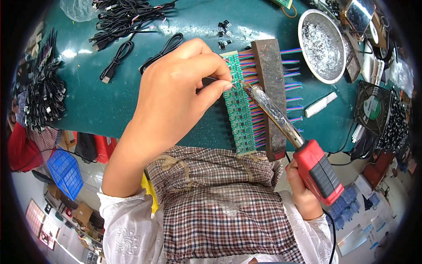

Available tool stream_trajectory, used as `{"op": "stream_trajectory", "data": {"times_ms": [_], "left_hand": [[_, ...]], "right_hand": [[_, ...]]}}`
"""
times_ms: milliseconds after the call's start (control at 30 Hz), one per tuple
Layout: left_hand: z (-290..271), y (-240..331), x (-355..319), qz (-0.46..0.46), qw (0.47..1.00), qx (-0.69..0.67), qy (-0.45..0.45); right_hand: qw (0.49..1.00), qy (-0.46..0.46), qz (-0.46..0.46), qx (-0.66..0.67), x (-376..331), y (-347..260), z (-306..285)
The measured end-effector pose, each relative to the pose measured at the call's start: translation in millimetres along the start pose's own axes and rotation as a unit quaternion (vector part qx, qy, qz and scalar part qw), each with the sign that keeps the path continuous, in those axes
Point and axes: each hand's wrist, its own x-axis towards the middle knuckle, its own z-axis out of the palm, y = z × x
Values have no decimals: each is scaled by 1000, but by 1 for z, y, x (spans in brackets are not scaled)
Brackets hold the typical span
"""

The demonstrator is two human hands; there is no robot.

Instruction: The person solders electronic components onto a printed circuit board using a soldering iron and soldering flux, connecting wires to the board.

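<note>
A dark bar [270, 70] lies across coloured wires [292, 85]

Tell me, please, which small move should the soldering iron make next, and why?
Probably a brief, light touch of the soldering iron on the green circuit board, since the right hand aims its tip close beside the left hand's pinch there. Whether they touch yet is too small to tell.

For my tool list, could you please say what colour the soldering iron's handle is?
The handle is red and black, clearest in the head view.
</note>
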Motion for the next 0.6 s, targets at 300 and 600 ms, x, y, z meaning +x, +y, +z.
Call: {"op": "stream_trajectory", "data": {"times_ms": [300, 600], "left_hand": [[-3, 1, 4, 16, 1000, 14, -11], [-4, 0, 7, 19, 999, 38, -23]], "right_hand": [[1000, -2, 8, 13, -2, 2, 2], [999, 9, -18, -37, -3, 0, -2]]}}
